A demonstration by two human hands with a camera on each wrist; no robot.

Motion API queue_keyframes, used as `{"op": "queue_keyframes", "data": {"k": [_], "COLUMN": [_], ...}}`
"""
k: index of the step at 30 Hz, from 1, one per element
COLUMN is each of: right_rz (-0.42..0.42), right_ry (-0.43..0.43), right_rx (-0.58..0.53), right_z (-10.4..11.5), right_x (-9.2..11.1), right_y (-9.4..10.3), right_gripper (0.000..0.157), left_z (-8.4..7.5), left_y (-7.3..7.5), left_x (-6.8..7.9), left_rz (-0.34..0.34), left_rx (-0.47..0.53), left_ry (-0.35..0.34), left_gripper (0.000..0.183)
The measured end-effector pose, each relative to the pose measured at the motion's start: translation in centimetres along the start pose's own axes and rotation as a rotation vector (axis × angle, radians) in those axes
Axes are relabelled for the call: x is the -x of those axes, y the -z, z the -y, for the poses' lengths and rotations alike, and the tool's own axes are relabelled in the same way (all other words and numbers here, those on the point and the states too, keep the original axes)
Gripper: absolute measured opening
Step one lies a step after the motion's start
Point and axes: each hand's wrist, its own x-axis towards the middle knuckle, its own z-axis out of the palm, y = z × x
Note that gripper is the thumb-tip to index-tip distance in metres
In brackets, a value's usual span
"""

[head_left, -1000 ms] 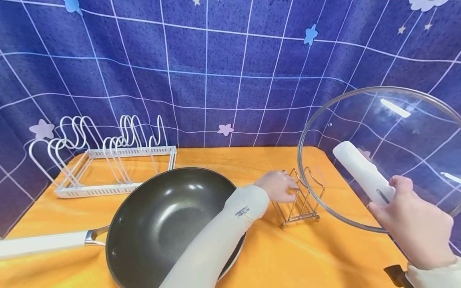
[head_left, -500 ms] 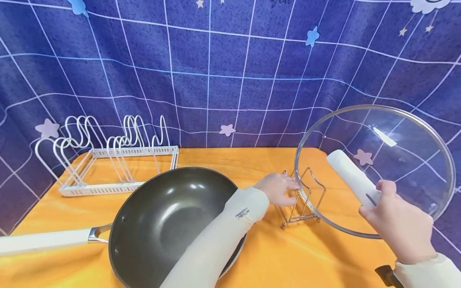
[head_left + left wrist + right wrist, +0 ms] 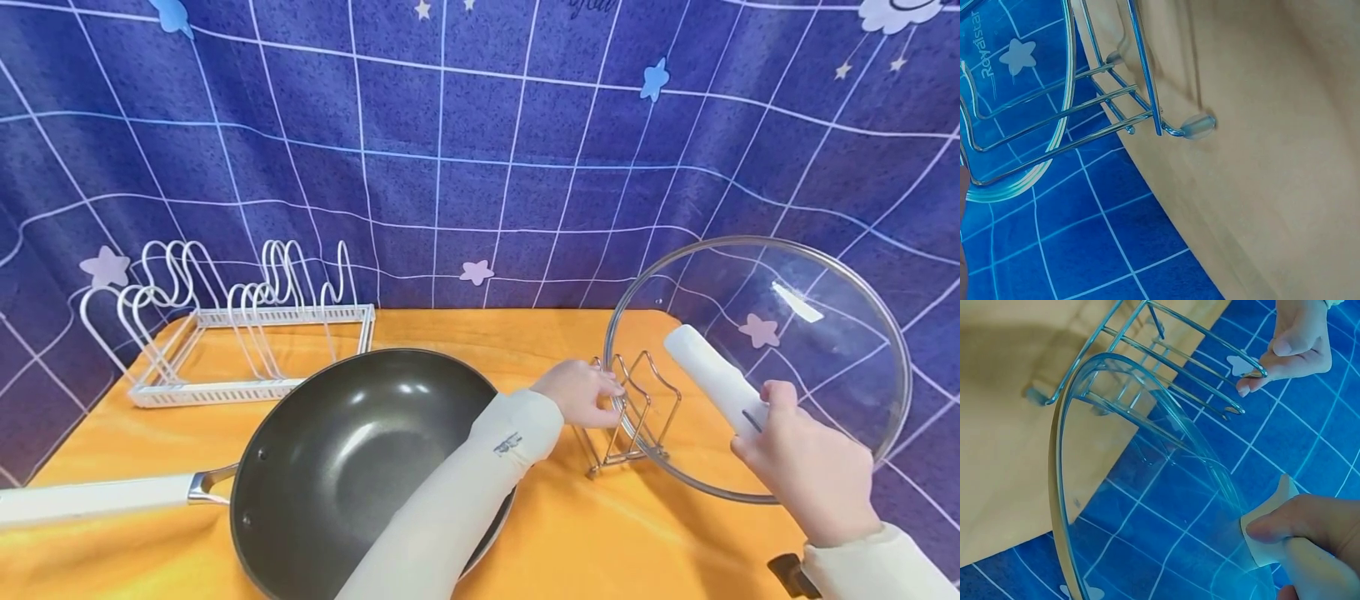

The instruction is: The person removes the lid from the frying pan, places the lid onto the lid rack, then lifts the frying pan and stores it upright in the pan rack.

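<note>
My right hand (image 3: 813, 471) grips the white upright handle (image 3: 708, 371) of a large round glass lid (image 3: 840, 350) with a metal rim, held on edge. The lid's lower left rim reaches in among the wires of a small metal lid rack (image 3: 1063, 149). At the rack's left side, my left hand (image 3: 576, 393) pinches the top end of a wire, as the right wrist view shows. In the left wrist view only a sliver of that hand appears. A dark wok (image 3: 375, 458) with a white handle lies under my left forearm, which hides part of it.
A white rack (image 3: 217, 394) with tall curved prongs stands at the back left. An orange cloth (image 3: 592, 542) covers the table, and a blue grid-patterned curtain (image 3: 480, 192) hangs behind it.
My right hand has brought the lid left and down, so its rim now sits among the rack's wires. My left hand stays at the rack.
</note>
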Motion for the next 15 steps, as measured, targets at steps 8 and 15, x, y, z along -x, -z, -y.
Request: {"op": "queue_keyframes", "data": {"k": [8, 15], "right_rz": [0.182, 0.232], "right_ry": [-0.080, -0.084], "right_rx": [-0.030, -0.045], "right_z": [0.21, 0.43], "right_x": [-0.17, -0.50], "right_y": [0.62, 0.65], "right_gripper": [0.060, 0.056], "left_z": [-0.37, -0.26], "left_y": [-0.03, -0.14], "left_x": [-0.14, -0.06], "left_rz": [0.020, 0.013], "left_rx": [0.040, 0.022], "left_ry": [0.019, 0.021], "left_gripper": [0.043, 0.043]}}
